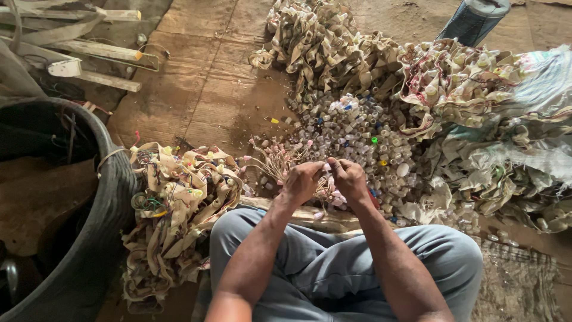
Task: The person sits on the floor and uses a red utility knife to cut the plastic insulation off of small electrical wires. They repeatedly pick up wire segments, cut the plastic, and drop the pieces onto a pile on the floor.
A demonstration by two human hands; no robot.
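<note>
Brown board floor (202,89) under everything. Black tub (89,238) at far left. White woven sack (536,89) at right edge, crumpled, bluish print. Beige strap heaps studded with small bulb sockets: one top centre (322,42), one beside left knee (173,209). Pile of small clear caps (363,137), few coloured, just beyond hands. Left hand (302,180) and right hand (349,177) close together above lap, knuckles up, fingers curled, pinching wired socket bundle (280,161) between them.

A black tub (110,197) sits left, wooden slats (98,50) behind it, a blue canister (473,21) top right.
</note>
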